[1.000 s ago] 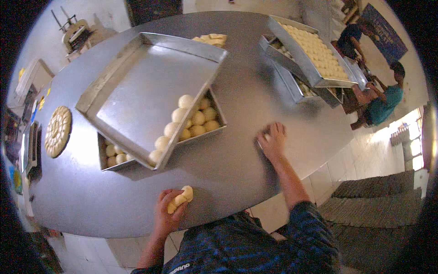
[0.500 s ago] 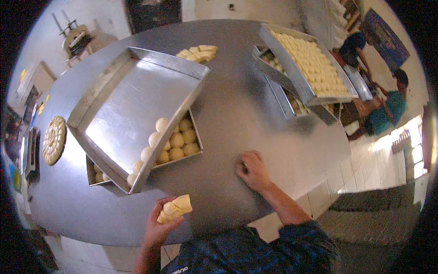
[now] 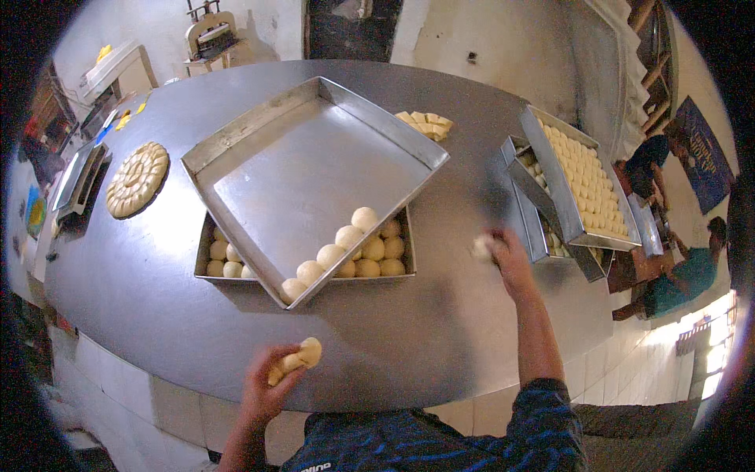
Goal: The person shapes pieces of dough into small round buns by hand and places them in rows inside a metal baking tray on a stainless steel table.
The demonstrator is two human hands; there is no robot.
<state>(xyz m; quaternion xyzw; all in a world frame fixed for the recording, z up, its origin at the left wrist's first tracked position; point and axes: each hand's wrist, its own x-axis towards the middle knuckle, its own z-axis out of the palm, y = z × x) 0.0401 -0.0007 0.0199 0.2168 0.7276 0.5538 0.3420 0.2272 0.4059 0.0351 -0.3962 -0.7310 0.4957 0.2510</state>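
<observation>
Fingers of the left hand are closed around a dough piece, which is held near the front edge of the table. The piece is elongated, and its rounded end is exposed beyond the thumb and forefinger. Fingers of the right hand are bent at a dough ball over the right part of the table. This hand is blurred; whether the ball is grasped or only touched cannot be told.

Between and beyond the hands, an upper tray is laid askew across a lower tray. Five balls are lined up inside the upper tray, along its near right wall. More balls are seen in the lower tray, at both exposed corners.

To the left, a dough round is placed flat on the table, its top marked into segments; a scale is set beside it, farther left. Cut dough is located behind the upper tray.

At the right, several trays are stacked askew; the top tray is filled with rows of dough pieces. Beyond the stack, two co-workers are seen. A press is positioned by the back wall.
</observation>
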